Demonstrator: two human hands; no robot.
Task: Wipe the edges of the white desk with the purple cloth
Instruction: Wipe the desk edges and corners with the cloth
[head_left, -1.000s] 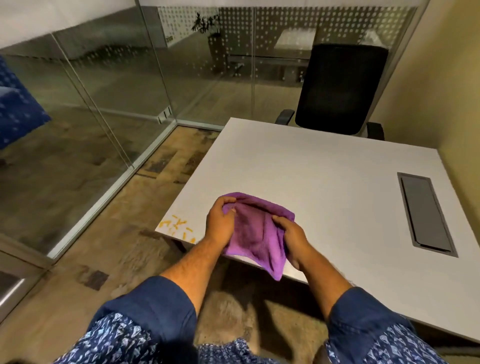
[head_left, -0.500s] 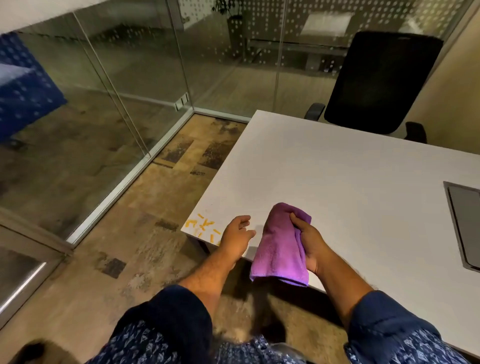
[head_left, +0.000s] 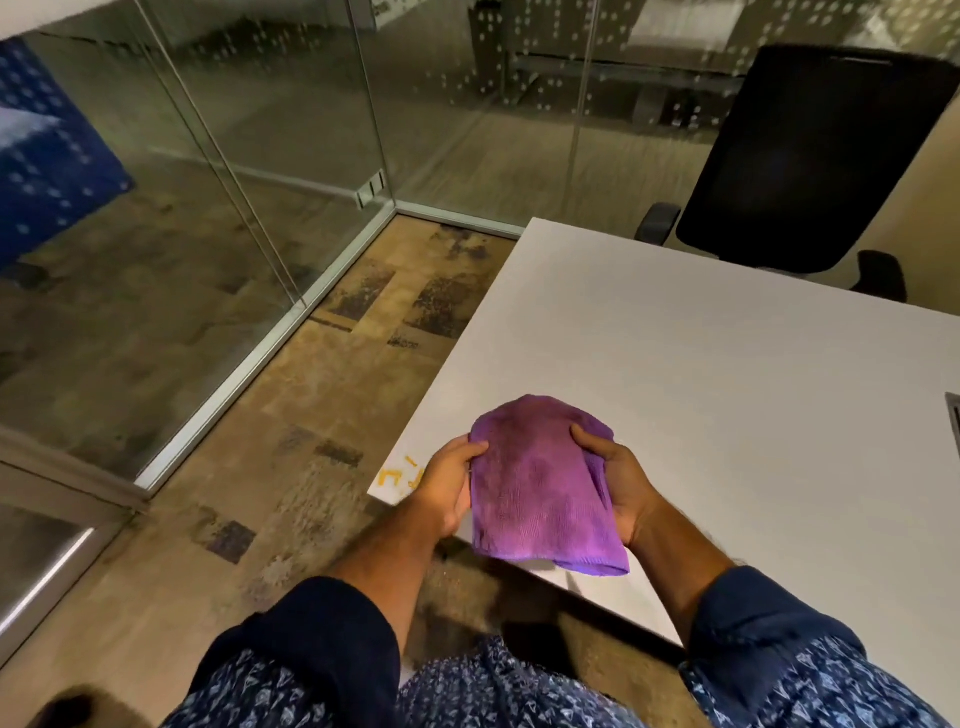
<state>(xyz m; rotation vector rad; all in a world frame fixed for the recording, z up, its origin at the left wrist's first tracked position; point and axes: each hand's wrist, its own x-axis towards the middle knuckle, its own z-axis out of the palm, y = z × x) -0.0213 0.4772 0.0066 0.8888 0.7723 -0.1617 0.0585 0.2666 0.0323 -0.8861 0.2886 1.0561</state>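
Note:
The purple cloth (head_left: 540, 488) is folded into a pad and held up over the near left corner of the white desk (head_left: 727, 395). My left hand (head_left: 448, 486) grips its left side and my right hand (head_left: 618, 486) grips its right side. The cloth's lower end hangs past the desk's front edge. Small yellow marks (head_left: 400, 475) show on the desk corner, partly hidden by my left hand.
A black office chair (head_left: 800, 156) stands at the desk's far side. Glass walls (head_left: 249, 171) enclose the room on the left and at the back. A grey cable hatch (head_left: 953, 421) sits at the desk's right. Patterned carpet floor (head_left: 322, 415) lies left of the desk.
Half a second ago only my right hand held the cloth; my left hand has now taken its left side. The cloth looks wider and flatter between both hands.

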